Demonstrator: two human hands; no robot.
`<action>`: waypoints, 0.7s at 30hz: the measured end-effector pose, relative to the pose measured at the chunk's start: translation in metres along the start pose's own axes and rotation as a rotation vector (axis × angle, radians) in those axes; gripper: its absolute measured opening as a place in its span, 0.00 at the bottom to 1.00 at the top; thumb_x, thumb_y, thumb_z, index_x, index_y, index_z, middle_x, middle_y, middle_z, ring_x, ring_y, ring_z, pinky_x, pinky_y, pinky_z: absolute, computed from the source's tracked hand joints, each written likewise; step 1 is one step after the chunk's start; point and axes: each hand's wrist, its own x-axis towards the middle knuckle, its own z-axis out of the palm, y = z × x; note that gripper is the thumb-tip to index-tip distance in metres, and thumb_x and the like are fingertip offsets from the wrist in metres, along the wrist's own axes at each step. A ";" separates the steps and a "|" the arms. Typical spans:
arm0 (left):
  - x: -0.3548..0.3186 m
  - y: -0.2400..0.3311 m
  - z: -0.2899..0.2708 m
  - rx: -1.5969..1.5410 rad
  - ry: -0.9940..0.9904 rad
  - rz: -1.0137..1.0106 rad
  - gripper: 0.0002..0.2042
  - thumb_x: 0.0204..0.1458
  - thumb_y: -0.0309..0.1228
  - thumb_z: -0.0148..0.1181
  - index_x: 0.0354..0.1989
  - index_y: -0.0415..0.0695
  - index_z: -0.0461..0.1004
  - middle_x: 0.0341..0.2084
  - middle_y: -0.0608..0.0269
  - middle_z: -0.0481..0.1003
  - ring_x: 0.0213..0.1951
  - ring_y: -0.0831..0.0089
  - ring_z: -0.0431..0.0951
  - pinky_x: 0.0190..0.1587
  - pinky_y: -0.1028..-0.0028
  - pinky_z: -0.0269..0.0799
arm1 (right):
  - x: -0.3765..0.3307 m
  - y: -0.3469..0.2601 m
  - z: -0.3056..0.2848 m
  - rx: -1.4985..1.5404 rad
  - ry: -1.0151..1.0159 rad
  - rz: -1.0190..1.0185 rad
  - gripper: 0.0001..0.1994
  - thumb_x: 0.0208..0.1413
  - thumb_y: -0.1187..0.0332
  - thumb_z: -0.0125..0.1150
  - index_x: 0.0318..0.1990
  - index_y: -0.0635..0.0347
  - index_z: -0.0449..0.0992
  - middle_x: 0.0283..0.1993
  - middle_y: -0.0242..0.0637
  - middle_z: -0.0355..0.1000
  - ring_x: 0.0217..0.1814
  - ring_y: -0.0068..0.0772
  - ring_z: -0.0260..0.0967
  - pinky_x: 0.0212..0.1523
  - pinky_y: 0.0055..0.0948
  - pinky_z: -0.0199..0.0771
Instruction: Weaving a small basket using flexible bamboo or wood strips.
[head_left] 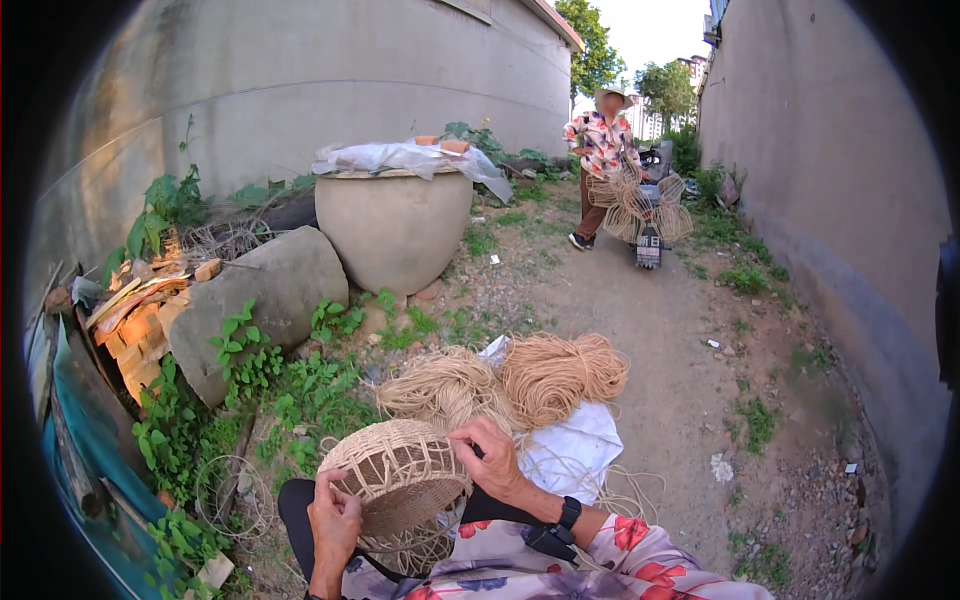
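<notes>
A round woven basket of tan cord sits tilted over my lap, with its hollow facing me and an openwork band around its rim. At its near left edge my left hand is closed, thumb and fingers pinching the rim; any single strand there is too small to make out. My right hand closes over the right side of the rim, and a small dark thing shows by its fingers. Loose strands hang beneath the basket. Just beyond it lie a pale cord bundle and a browner cord bundle.
White sheeting lies under the bundles. A wire ring rests among weeds at left. Beyond are a fallen cement cylinder and a big covered vat. Up the path, a person stands beside a scooter carrying coiled strands.
</notes>
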 end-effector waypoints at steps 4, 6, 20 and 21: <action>0.001 -0.032 0.009 0.060 0.111 -0.038 0.12 0.45 0.24 0.66 0.36 0.38 0.71 0.14 0.63 0.72 0.19 0.76 0.72 0.25 0.74 0.68 | -0.044 0.076 -0.003 0.103 0.130 0.426 0.04 0.54 0.71 0.60 0.36 0.60 0.75 0.25 0.36 0.71 0.26 0.33 0.70 0.28 0.30 0.69; 0.001 -0.031 0.009 0.038 0.064 -0.079 0.08 0.46 0.26 0.65 0.29 0.35 0.73 0.14 0.62 0.72 0.20 0.77 0.71 0.25 0.73 0.68 | -0.067 0.093 0.004 0.025 0.088 0.468 0.04 0.54 0.70 0.60 0.36 0.58 0.76 0.24 0.36 0.71 0.24 0.35 0.71 0.28 0.31 0.69; -0.004 -0.030 0.008 0.128 0.022 0.000 0.14 0.52 0.38 0.61 0.34 0.36 0.79 0.19 0.57 0.76 0.25 0.76 0.74 0.33 0.69 0.71 | -0.066 0.089 0.009 -0.311 -0.066 0.355 0.03 0.52 0.68 0.56 0.32 0.54 0.74 0.30 0.38 0.74 0.32 0.45 0.74 0.31 0.42 0.70; -0.004 -0.029 0.008 0.128 0.022 0.001 0.14 0.52 0.38 0.61 0.34 0.36 0.79 0.19 0.57 0.76 0.25 0.76 0.74 0.33 0.69 0.71 | -0.067 0.089 0.009 -0.315 -0.069 0.360 0.03 0.52 0.68 0.56 0.32 0.54 0.74 0.30 0.38 0.74 0.32 0.45 0.74 0.31 0.42 0.70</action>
